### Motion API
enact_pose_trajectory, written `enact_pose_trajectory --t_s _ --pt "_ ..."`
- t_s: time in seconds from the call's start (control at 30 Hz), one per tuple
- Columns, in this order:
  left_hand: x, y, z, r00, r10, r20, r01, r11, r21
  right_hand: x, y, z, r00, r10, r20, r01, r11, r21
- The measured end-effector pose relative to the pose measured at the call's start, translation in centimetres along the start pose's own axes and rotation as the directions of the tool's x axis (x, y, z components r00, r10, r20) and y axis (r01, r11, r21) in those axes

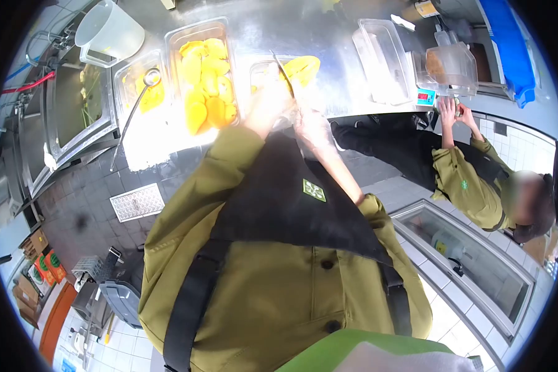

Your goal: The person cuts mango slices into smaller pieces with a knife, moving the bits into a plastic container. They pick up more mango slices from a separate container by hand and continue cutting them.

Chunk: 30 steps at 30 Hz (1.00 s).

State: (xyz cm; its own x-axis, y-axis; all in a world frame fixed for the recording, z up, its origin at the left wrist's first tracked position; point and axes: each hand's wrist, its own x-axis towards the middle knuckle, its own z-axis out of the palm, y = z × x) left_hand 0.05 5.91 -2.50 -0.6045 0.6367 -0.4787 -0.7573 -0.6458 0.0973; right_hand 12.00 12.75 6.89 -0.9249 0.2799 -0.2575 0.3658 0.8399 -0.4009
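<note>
My right hand [313,129] is closed around a knife [283,71], whose narrow dark blade points away from me over the steel counter. Close beside it is my left hand [270,111], so washed out by glare that its fingers and anything in them cannot be made out. Just beyond both hands, yellow fruit pieces [302,69], which look like mango, lie at a clear container [260,62]. To the left, a long clear tub [222,28] holds several peeled mango pieces [208,84].
Further left are a smaller tub of yellow fruit [146,93], a long-handled ladle [130,118] and a plastic jug [111,34]. At right stand a clear container [384,62] and a scale [425,97]. A co-worker's hands [449,113] are at the counter edge there.
</note>
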Motion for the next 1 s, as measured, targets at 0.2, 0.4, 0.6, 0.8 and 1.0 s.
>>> enact_pose_trajectory --t_s 0.2,0.4,0.6,0.8,1.0 --pt "0.7 -0.1 0.1 0.993 0.047 -0.112 -0.041 0.997 0.061 0.4 -0.6 -1.1 0.996 0.045 0.073 -0.051 0.995 0.083" --pt "1.8 -1.2 0.0 0.955 0.138 -0.262 -0.083 0.974 0.210 0.8 0.8 1.0 0.997 -0.057 -0.042 0.062 0.992 0.111" --pt "-0.4 1.0 2.4 0.980 0.197 -0.036 0.027 0.048 0.999 0.5 -0.1 -0.5 0.999 0.007 0.045 -0.010 0.998 0.066" --pt "2.6 0.3 0.0 0.973 -0.022 0.231 -0.006 0.993 0.121 0.1 -1.3 -4.2 0.992 0.122 -0.018 -0.121 0.993 0.014" --pt "1.4 -0.6 2.0 0.997 0.050 0.053 -0.062 0.962 0.266 1.0 0.9 -3.1 0.987 0.047 -0.152 -0.046 0.999 0.008"
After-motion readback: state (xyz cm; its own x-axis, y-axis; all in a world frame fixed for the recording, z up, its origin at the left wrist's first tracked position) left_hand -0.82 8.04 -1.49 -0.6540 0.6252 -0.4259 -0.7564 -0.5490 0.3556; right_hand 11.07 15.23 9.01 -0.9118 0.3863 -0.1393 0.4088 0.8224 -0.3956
